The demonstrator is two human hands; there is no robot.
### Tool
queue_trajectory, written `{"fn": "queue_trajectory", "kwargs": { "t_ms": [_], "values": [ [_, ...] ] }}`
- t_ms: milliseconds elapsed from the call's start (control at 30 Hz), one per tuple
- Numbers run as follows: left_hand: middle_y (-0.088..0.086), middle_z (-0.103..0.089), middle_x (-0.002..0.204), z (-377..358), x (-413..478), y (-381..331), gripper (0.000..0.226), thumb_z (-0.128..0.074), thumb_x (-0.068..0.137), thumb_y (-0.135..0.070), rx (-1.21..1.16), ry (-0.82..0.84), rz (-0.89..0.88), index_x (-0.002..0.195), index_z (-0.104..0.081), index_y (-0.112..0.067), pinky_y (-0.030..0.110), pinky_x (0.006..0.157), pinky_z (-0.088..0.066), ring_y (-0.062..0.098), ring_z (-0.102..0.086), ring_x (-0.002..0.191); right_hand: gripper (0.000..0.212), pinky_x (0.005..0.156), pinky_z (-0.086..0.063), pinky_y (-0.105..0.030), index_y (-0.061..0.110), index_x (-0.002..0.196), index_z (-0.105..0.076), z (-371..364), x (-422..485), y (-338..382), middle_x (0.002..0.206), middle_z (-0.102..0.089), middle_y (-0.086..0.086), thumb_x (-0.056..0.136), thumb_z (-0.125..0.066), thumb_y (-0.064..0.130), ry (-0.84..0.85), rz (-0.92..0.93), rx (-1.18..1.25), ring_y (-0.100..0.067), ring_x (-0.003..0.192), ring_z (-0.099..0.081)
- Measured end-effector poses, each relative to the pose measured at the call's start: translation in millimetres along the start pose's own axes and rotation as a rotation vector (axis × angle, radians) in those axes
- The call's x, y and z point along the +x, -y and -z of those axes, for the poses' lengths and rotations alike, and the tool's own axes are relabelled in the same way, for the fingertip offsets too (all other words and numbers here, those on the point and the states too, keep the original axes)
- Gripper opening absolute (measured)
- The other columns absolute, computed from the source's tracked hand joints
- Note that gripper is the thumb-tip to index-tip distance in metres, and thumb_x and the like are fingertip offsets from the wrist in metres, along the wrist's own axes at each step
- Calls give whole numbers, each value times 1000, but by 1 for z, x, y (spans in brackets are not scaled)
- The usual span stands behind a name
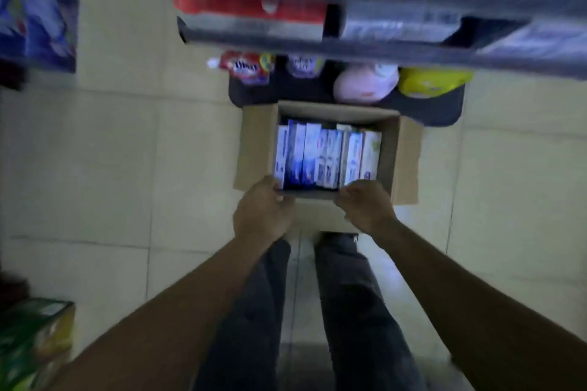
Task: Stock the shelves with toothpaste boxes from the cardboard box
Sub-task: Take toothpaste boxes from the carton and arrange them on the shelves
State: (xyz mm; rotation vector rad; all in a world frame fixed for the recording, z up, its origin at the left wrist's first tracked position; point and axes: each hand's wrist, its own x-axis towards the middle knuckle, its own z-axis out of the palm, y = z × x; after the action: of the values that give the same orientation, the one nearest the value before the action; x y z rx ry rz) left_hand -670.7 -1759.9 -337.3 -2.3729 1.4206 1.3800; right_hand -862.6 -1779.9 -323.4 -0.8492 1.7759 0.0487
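Left hand point(263, 211): fingers curled over the near rim of the carton point(408, 165), thumb on the outer wall, gripping it at the near-left corner. Right hand point(365, 205): fingers bent down over the same rim at the near-right, also holding it; motion blur hides whether the tips touch a box inside. Toothpaste boxes point(317, 155) stand upright in a row inside the carton, just beyond both sets of fingertips, filling the gap between the hands. Carton sits on the tiled floor point(111, 168), flaps open. Beyond the fingers, past the carton's far wall, a dark bottom shelf point(444, 111) holds soft packets point(365, 86). Upper shelves point(349, 44) are further out, blurred. Trouser legs point(254, 311) are below the wrists.
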Motion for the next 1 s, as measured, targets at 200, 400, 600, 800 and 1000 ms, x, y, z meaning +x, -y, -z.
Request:
{"fn": "queue_trajectory", "kwargs": {
  "t_ms": [200, 400, 600, 800, 1000],
  "values": [
    [14, -61, 129, -149, 120, 5, 50, -55, 91, -49, 296, 46, -14, 128, -53, -15, 42, 88, -48, 37, -59, 119, 15, 84, -61, -48, 8, 90, -75, -34, 114, -88, 95, -75, -14, 88, -61, 11, -52, -105, 98, -35, 89, -72],
    [12, -29, 162, -236, 202, 12, 84, -59, 95, -51, 444, 131, 131, 158, -21, -10, 54, 106, -42, 38, -38, 143, 12, 70, -56, -36, 14, 91, -77, -41, 160, -138, 96, -75, -4, 83, -69, 10, -78, -67, 273, -30, 91, -73],
    [18, -31, 162, -273, 248, 4, 91, -65, 99, -31, 398, 109, 134, 159, -5, 1, 46, 104, -46, 35, -45, 140, 11, 69, -49, -33, 16, 92, -73, -35, 176, -167, 87, -73, -9, 83, -71, 11, -41, -98, 343, -25, 80, -68],
    [14, -62, 132, -266, 239, 5, 76, -69, 93, -42, 392, 12, 12, 149, -30, -8, 38, 73, -47, 36, -64, 113, 15, 63, -53, -30, 18, 93, -75, -23, 176, -171, 74, -72, -2, 83, -72, 7, -55, -105, 394, -18, 68, -68],
    [1, -64, 92, -198, 161, 14, 48, -67, 83, -44, 385, -24, -364, 120, -45, -23, 33, 60, -41, 33, -67, 81, 25, 67, -52, -36, 19, 107, -71, 4, 179, -145, 88, -74, -7, 83, -79, 16, -186, -38, 494, -18, 62, -67]
  ]
}}
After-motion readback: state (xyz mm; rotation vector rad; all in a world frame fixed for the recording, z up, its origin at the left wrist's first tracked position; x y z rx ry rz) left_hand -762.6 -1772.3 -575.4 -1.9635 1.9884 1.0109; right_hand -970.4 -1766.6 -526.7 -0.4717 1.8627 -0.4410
